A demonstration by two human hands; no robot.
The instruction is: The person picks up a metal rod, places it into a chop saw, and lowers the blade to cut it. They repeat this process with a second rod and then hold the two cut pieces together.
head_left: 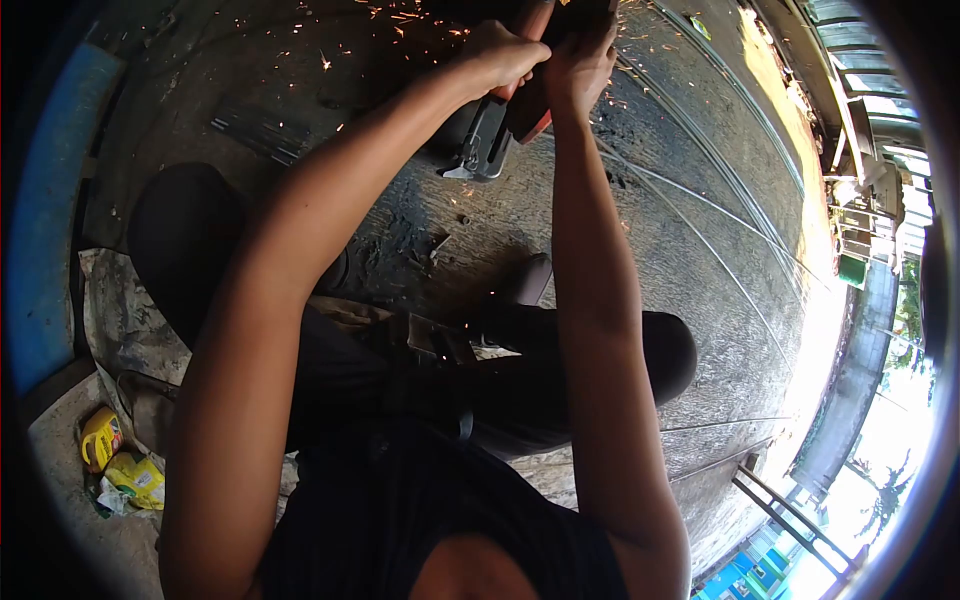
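Observation:
My left hand (497, 55) is closed around a reddish-orange bar at the top of the view. Close beside it, my right hand (582, 72) is wrapped over the dark body of a power tool, whose red lower edge (536, 128) shows below the wrist. Under the hands sits a dark metal piece (487, 143) with a long slot and a bright end. Orange sparks (400, 18) spray around both hands, mostly to the left. The upper part of the tool is dark and partly cut off by the frame.
Long thin metal rods (720, 165) lie across the rough floor on the right. Shorter dark bars (255, 138) rest at the left. A yellow bottle (100, 440) and a yellow packet (138, 480) stand at lower left, near a blue panel (50, 220). My bent knees frame scattered debris.

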